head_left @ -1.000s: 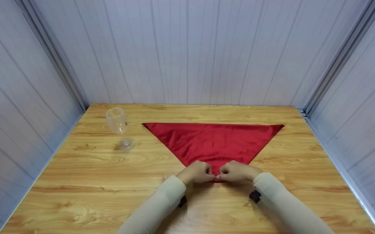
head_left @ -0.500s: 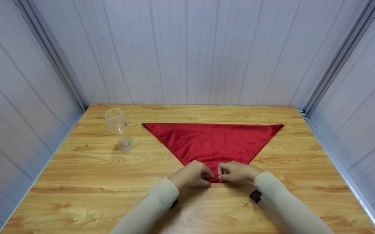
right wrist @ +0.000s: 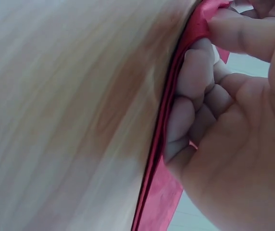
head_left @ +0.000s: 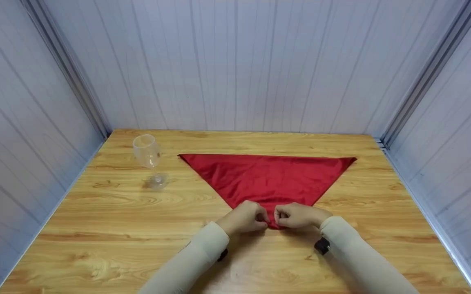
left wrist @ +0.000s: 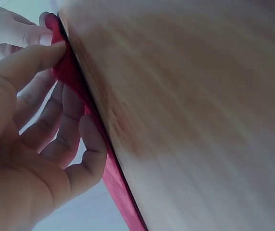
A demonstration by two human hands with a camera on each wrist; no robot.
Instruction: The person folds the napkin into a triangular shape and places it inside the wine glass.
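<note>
The head view gave us a wood-grained table, honey-yellow with browner streaks, enclosed on three sides. A pale back wall rose behind its far edge, ruled with grey lines, and met the left wall and right wall at metal corner strips. We saw a red cloth lying flat near the middle of the table, lightly wrinkled, its long straight side toward the back wall, its sides narrowing toward the person. A clear stemmed glass stood upright to the cloth's left, apart from it.

At the cloth's narrow near end we found both hands close together, below pale sleeves. The left hand pinched the edge beneath its thumb, its other fingers loosely bent; the right hand pinched it just beside, its fingers curled more tightly. In both wrist views we saw the tabletop blurred into soft brown streaks and whitish glare, with the cloth's dark-lined edge running along it.
</note>
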